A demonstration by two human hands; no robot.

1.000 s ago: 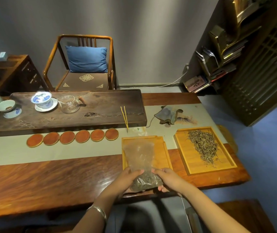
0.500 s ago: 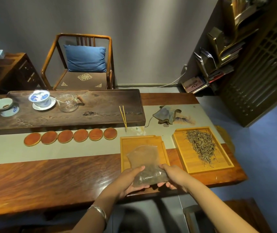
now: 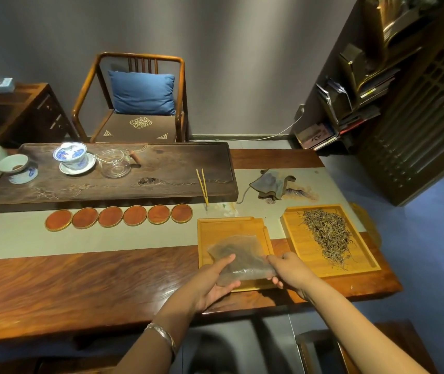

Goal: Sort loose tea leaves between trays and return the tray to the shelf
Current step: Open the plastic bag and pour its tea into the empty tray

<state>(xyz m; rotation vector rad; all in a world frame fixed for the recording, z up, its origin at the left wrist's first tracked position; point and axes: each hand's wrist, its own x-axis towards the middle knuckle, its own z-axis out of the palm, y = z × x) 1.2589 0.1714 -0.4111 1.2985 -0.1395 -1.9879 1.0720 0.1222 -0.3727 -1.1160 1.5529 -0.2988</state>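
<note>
Our grip is two-handed on a clear plastic bag (image 3: pixel 239 259): the left hand (image 3: pixel 214 283) cups it from below with the thumb on top, and the right hand (image 3: pixel 289 269) pinches its right edge. We hold the bag low over the near half of the bare wooden tray (image 3: pixel 231 226), whether it touches we cannot tell. We judge it light, limp and slick, so it wants a hold at the edges and a hand beneath. It looks thin, crinkled and see-through, with dark tea inside that is too blurred to gauge. Just right of that tray sits a second tray (image 3: pixel 293 238) carrying a long heap of tea leaves (image 3: pixel 326 233), dry, wiry, brown and gold, easily spilled. Both trays sit at the right end of the desk (image 3: pixel 80 279).
</note>
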